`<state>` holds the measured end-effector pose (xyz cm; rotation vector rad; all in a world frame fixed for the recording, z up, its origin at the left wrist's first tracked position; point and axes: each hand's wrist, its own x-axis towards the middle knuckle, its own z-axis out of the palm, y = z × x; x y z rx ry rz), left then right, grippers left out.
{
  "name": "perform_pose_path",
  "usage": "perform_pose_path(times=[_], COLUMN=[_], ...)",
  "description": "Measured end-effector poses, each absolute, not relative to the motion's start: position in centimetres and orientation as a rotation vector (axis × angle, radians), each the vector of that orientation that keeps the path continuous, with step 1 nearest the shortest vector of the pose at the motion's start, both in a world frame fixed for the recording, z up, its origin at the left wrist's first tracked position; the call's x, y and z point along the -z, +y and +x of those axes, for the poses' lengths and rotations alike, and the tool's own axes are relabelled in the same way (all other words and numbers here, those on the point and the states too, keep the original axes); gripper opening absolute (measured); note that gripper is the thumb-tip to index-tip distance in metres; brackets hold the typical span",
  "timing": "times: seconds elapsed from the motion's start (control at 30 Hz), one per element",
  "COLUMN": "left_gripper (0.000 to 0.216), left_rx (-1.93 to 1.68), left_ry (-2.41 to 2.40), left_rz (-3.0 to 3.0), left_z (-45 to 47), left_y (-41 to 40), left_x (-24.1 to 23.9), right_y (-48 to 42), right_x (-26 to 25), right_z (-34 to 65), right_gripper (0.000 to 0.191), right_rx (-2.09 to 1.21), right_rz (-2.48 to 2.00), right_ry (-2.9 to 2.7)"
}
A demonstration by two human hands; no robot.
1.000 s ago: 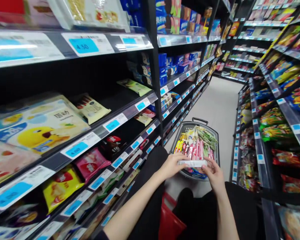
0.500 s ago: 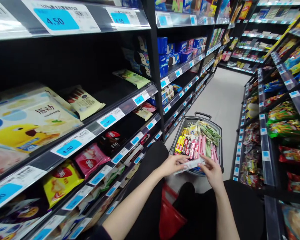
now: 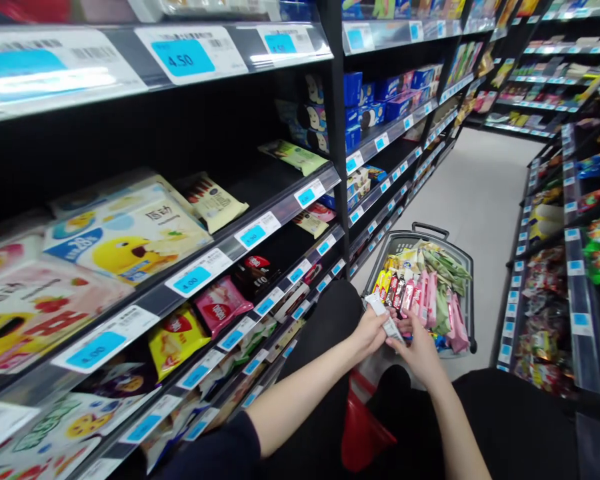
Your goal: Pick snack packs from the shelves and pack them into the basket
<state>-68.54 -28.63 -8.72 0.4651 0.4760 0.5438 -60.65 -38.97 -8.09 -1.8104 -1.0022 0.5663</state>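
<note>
A small white snack packet (image 3: 379,306) slants between my two hands, its printing too small to read. My left hand (image 3: 369,333) is closed around its left side. The fingers of my right hand (image 3: 416,343) pinch its lower right end. Just beyond them, a grey shopping basket (image 3: 469,257) stands on the floor. In it lie yellow packs (image 3: 383,283), dark red packs (image 3: 395,288), pink packs (image 3: 423,297) and green packs (image 3: 445,264), several of them upright in a row.
Snack shelves with price tags (image 3: 196,272) run along my left, bearing a yellow wafer pack (image 3: 177,341), a pink wafer pack (image 3: 223,305) and blue cookie boxes (image 3: 353,90). More bagged snacks (image 3: 547,307) line the right. Pale floor (image 3: 480,173) stretches ahead. A red object (image 3: 365,430) lies between my legs.
The view has swung left, so things sit farther right. The white packet has turned in my hands, its left end now raised, with my left hand farther around it.
</note>
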Motion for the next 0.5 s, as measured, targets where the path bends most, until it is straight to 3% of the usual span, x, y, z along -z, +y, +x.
perform_pose_path(times=[0.1, 0.2, 0.33, 0.5], left_gripper=[0.038, 0.048, 0.062, 0.044], left_rx=[-0.534, -0.566, -0.560, -0.262], left_ry=[0.506, 0.533, 0.546, 0.441], left_rz=[0.462, 0.569, 0.901, 1.325], left_z=[-68.9, -69.4, -70.6, -71.7], left_y=[-28.2, -27.0, -24.8, -23.7], left_x=[8.2, 7.1, 5.9, 5.5], right_y=[-39.3, -40.0, -41.4, -42.6], right_x=[7.8, 7.1, 6.3, 5.7], right_z=[-60.4, -59.3, -57.3, -56.2], right_gripper=[0.043, 0.038, 0.047, 0.059], right_rx=[-0.597, -0.683, -0.782, -0.853], right_rz=[-1.853, -1.828, -1.718, -1.509], right_ry=[-1.079, -1.018, -0.772, -0.514])
